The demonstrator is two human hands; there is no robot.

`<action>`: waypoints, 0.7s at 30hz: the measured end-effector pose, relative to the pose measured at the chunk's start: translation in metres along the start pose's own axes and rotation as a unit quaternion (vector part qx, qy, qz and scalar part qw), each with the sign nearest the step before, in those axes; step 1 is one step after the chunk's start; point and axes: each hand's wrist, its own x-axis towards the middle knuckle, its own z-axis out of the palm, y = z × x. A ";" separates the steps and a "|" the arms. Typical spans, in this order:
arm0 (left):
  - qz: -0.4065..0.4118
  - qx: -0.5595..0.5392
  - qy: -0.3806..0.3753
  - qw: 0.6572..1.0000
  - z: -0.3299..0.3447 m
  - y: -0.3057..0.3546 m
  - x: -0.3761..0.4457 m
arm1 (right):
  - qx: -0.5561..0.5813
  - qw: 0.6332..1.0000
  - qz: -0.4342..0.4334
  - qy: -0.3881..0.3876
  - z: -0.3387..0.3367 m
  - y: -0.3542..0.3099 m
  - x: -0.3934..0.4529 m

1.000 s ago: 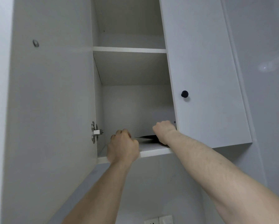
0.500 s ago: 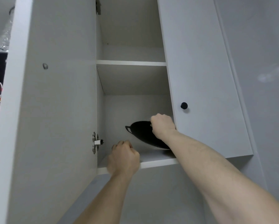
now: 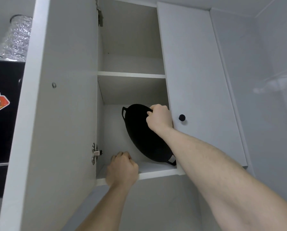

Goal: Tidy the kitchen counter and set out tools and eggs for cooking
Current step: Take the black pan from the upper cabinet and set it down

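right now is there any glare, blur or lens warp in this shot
Head view: soft glare streaks the glossy wall at right; wide-angle warp splays the cabinet door and edges outward; the left hand looks slightly soft; the black pan under the right hand is a near-featureless dark shape; the lower shelf is evenly lit.

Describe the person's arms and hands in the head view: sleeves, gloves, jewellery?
Both forearms are bare as far as the frame shows; no sleeve in view. Left hand and right hand wear no gloves. No watch, wristband or ring is visible. Light hair shows on the right forearm.
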 end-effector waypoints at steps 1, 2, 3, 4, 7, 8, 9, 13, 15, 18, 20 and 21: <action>-0.003 -0.010 -0.003 1.000 0.000 -0.001 0.000 | 0.028 0.999 0.014 0.006 -0.004 -0.004 0.002; -0.005 -0.020 -0.004 1.000 0.000 -0.002 0.000 | 0.052 0.998 0.028 0.013 -0.009 -0.007 0.003; -0.004 -0.028 -0.005 1.000 -0.001 -0.002 -0.001 | 0.071 0.996 0.040 0.021 -0.014 -0.010 0.004; -0.002 -0.032 -0.007 0.999 -0.001 -0.004 -0.002 | 0.085 0.995 0.049 0.029 -0.017 -0.013 0.004; 0.030 -0.031 -0.016 0.999 -0.003 -0.008 -0.004 | 0.116 0.990 0.060 0.057 -0.028 -0.022 0.004; 0.045 -0.032 -0.020 0.998 -0.004 -0.010 -0.004 | 0.124 0.988 0.063 0.065 -0.032 -0.025 0.003; 0.061 -0.034 -0.027 0.997 -0.005 -0.012 -0.005 | 0.132 0.986 0.065 0.073 -0.038 -0.028 0.003; 0.101 -0.039 -0.052 0.993 -0.012 -0.014 -0.007 | 0.156 0.980 0.073 0.100 -0.061 -0.037 0.001; 0.115 -0.047 -0.065 0.990 -0.013 -0.017 -0.006 | 0.160 0.978 0.078 0.109 -0.069 -0.039 0.000; 0.109 -0.085 -0.081 0.987 -0.017 -0.017 -0.010 | 0.168 0.976 0.085 0.112 -0.083 -0.043 -0.004; 0.094 -0.114 -0.089 0.985 -0.022 -0.015 -0.017 | 0.170 0.975 0.088 0.111 -0.090 -0.046 -0.008; 0.092 -0.121 -0.093 0.984 -0.027 -0.012 -0.024 | 0.171 0.975 0.089 0.110 -0.094 -0.047 -0.011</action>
